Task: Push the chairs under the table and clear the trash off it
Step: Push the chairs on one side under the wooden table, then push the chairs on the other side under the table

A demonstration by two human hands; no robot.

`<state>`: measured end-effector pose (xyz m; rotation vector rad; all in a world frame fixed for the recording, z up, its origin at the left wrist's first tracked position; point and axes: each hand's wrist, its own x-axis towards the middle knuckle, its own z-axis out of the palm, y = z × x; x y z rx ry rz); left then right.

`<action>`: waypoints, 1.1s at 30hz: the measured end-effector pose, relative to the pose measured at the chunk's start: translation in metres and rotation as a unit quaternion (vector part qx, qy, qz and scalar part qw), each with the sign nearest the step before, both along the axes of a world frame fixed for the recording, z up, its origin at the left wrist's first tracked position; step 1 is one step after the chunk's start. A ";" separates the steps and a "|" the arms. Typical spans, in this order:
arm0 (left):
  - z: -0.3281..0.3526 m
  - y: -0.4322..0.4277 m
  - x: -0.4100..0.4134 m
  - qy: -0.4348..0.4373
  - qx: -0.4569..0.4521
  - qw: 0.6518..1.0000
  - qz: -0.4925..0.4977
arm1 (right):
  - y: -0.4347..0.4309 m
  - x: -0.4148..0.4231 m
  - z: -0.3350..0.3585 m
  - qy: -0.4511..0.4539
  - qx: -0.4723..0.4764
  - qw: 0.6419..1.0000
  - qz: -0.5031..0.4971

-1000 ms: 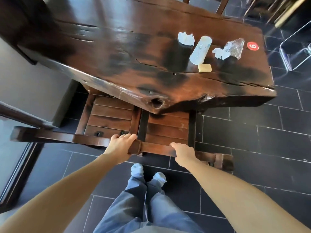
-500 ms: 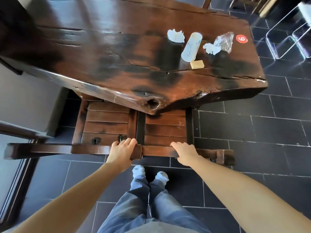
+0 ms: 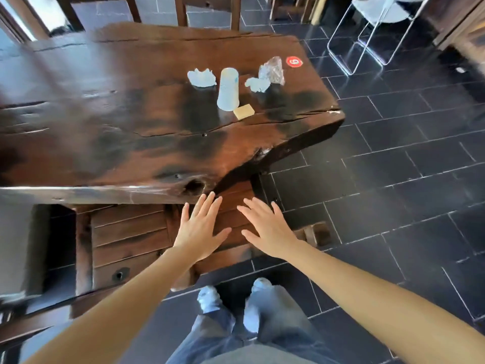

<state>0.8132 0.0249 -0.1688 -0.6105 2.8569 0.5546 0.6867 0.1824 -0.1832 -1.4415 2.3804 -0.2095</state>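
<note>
A dark wooden slab table point(image 3: 126, 143) fills the upper left. Trash lies on its right part: a fallen white plastic cup point(image 3: 228, 89), two crumpled white tissues point(image 3: 201, 78) point(image 3: 257, 84), a clear crinkled wrapper point(image 3: 272, 70) and a small yellow packet point(image 3: 244, 111). Two slatted wooden chairs point(image 3: 128, 240) stand side by side, their seats partly under the table's near edge. My left hand point(image 3: 200, 227) and my right hand point(image 3: 267, 227) hover flat with fingers spread above the right chair's seat point(image 3: 232, 206), holding nothing.
A red round number sticker point(image 3: 294, 61) sits on the table's far right corner. Clear acrylic chairs point(image 3: 367, 43) stand at the upper right on the dark tiled floor point(image 3: 393, 179). More wooden chair backs point(image 3: 207, 9) rise behind the table. My feet are below.
Both hands have let go of the chair backs and now hover with fingers spread. The view has swung up and to the right; the chairs sit further under the table.
</note>
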 end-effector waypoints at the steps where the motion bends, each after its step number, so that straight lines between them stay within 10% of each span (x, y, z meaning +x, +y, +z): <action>1: 0.005 0.008 -0.014 0.016 -0.015 1.000 -0.016 | 0.007 -0.008 0.004 0.007 0.001 1.000 -0.022; 22: 0.060 0.290 -0.416 0.166 -0.040 0.972 -0.163 | 0.307 -0.337 0.080 0.113 0.034 0.967 -0.224; 33: 0.074 0.303 -0.533 0.102 -0.095 0.981 -0.138 | 0.318 -0.475 0.074 0.106 -0.024 0.967 -0.233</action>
